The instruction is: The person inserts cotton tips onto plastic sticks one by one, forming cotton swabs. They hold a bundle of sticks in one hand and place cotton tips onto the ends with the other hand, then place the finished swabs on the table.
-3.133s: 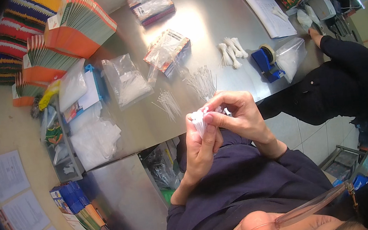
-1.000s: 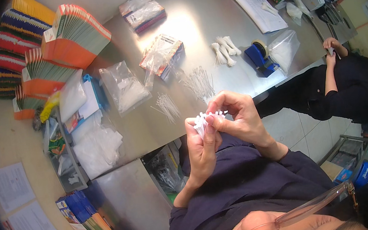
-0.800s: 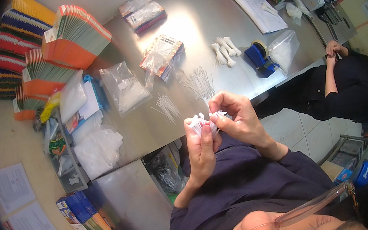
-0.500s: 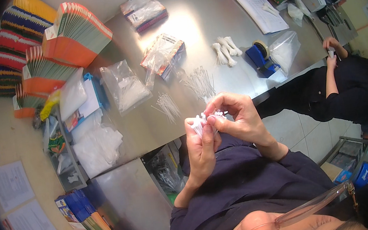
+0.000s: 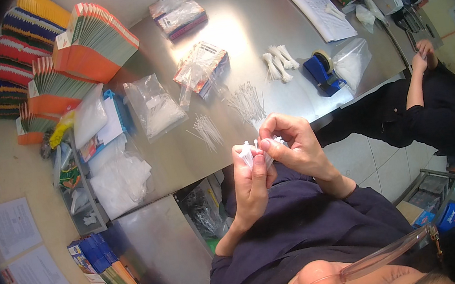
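Hands meet just off the near edge of the steel table [image 5: 258, 19]: the left hand [image 5: 252, 181] is curled shut around a small bundle of white cable ties [image 5: 251, 151], and the right hand [image 5: 290, 145] pinches at the bundle's top with thumb and fingertips. Bundling looks to be the step in hand, with loose ties [image 5: 206, 130] lying in fans on the table just ahead and finished bundles [image 5: 277, 62] beside the blue tape dispenser [image 5: 322, 71]. Closing the bundle would call for a steady left-hand hold while the right works a fastening around it.
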